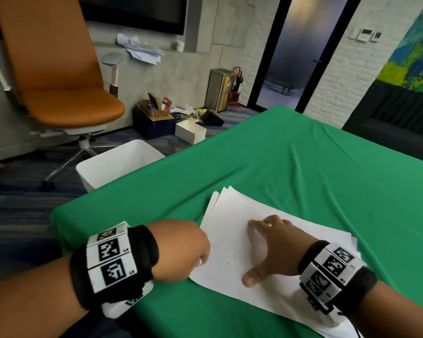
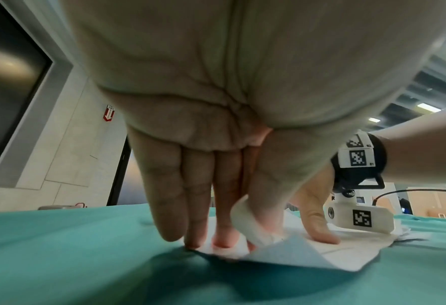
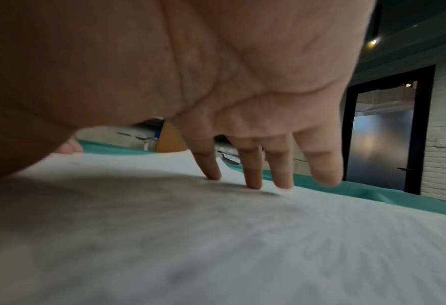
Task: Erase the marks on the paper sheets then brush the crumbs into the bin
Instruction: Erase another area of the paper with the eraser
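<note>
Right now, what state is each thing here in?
left hand: pinching a white eraser at the sheets' edge
right hand: fingers spread, pressing the sheets flat
paper sheets: stacked, fanned, small dark marks remain
bin: open, upright beside the table

— How was the left hand held?
— It was angled downward, an eraser pinched under the thumb, fingertips lowered.
— And the right hand?
— It was spread flat, fingers extended and pressed down, thumb set wide apart.

two hands, one bin, one eraser
</note>
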A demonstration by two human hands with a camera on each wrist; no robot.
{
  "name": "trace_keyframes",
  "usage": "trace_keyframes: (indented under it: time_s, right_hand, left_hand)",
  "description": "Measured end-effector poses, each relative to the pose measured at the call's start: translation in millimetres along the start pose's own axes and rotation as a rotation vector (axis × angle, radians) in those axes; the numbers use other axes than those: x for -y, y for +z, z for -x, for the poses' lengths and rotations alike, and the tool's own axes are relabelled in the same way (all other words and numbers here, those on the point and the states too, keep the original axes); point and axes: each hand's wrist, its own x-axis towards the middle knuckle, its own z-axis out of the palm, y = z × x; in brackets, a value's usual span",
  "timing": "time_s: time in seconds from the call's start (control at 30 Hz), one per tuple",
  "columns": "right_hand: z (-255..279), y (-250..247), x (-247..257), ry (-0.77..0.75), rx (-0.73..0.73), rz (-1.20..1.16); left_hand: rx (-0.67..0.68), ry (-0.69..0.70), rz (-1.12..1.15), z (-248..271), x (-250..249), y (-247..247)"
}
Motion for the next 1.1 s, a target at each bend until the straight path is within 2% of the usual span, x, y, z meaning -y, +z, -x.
trace_keyframes:
  time_s: [0.07, 0.1, 0.13, 0.17, 0.23, 0.27, 0.3, 0.33, 0.37, 0.4, 0.47, 0.5, 0.53, 0.57, 0.6, 0.67, 0.7, 0.73, 0.77, 0.8, 0.83, 0.87, 0.93, 0.97, 1.0, 1.03, 1.07, 1.1]
  right_hand:
    - [5, -1, 5, -0.07, -0.142, -0.035]
    - [9, -1, 9, -0.131, -0.191, -0.127]
    - [13, -2, 13, -0.198, -0.156, -0.314]
    - [16, -2, 16, -0.255, -0.018, -0.602]
    - [21, 1, 22, -0.354, 0.536, -1.125]
    - [17, 3, 21, -0.399, 0.716, -1.188]
    - [7, 7, 18, -0.413, 0.76, -1.21]
    - [-4, 10, 14, -0.347, 0.719, -1.241]
    - [-21, 9, 8, -0.212, 0.601, -1.311]
    - [-40, 5, -2, -0.059, 0.371, -1.408]
    - [-74, -10, -27, 0.181, -0.297, -1.432]
    - [-85, -20, -35, 0.269, -0.532, -1.366]
    - [-87, -28, -35, 0.272, -0.602, -1.362]
    - [-84, -32, -28, 0.206, -0.539, -1.419]
    - [-74, -32, -17, 0.094, -0.366, -1.493]
    - [-45, -24, 10, -0.149, 0.199, -1.487]
    - [-36, -15, 18, -0.29, 0.471, -1.37]
    - [-35, -6, 19, -0.402, 0.634, -1.254]
    - [-40, -2, 17, -0.4, 0.676, -1.194]
    - [-48, -2, 13, -0.331, 0.662, -1.216]
    - [-61, -5, 5, -0.194, 0.556, -1.318]
    - [-79, -9, -6, -0.03, 0.313, -1.449]
    - [-106, -26, -30, 0.238, -0.274, -1.571]
    - [-111, -34, -35, 0.319, -0.434, -1.573]
    - [-111, -37, -36, 0.32, -0.471, -1.59]
    - [-103, -38, -30, 0.281, -0.422, -1.621]
    - [-92, -37, -22, 0.211, -0.267, -1.652]
    - [-78, -33, -13, 0.118, -0.035, -1.641]
  left_hand:
    - [-0.013, -0.001, -0.02, -3, -4, 0]
    - [-0.015, 0.003, -0.032, -4, -6, -1]
    - [-0.017, 0.005, -0.042, -5, -7, -1]
    - [-0.018, 0.006, -0.048, -5, -7, -1]
    - [-0.02, 0.008, -0.045, -5, -5, -2]
    - [-0.017, 0.013, -0.037, -5, -4, -3]
    - [-0.008, 0.021, -0.026, -5, -3, -3]
    - [0.004, 0.027, -0.011, -5, -2, -4]
    - [0.01, 0.032, 0.013, -5, -1, -5]
    - [0.015, 0.034, 0.041, -4, 0, -8]
    - [0.025, 0.033, 0.081, -3, 0, -10]
    - [0.031, 0.039, 0.088, -4, 1, -10]
    - [0.033, 0.048, 0.085, -5, 1, -10]
    - [0.031, 0.05, 0.084, -5, 1, -10]
    - [0.031, 0.045, 0.081, -5, 1, -9]
    - [0.01, 0.048, 0.061, -6, 1, -9]
    - [-0.005, 0.055, 0.047, -6, 0, -9]
    - [-0.005, 0.05, 0.035, -6, -1, -10]
    - [0.004, 0.04, 0.033, -6, -1, -10]
    - [0.014, 0.037, 0.038, -6, -1, -10]
    - [0.028, 0.038, 0.044, -6, 0, -10]
    - [0.035, 0.038, 0.048, -6, 0, -9]
    - [0.043, 0.034, 0.058, -5, 1, -8]
    - [0.038, 0.037, 0.06, -5, 1, -8]
    - [0.031, 0.04, 0.062, -5, 0, -9]
    - [0.03, 0.039, 0.063, -5, 0, -9]
    - [0.034, 0.035, 0.064, -5, 0, -9]
    - [0.039, 0.031, 0.063, -5, 1, -9]
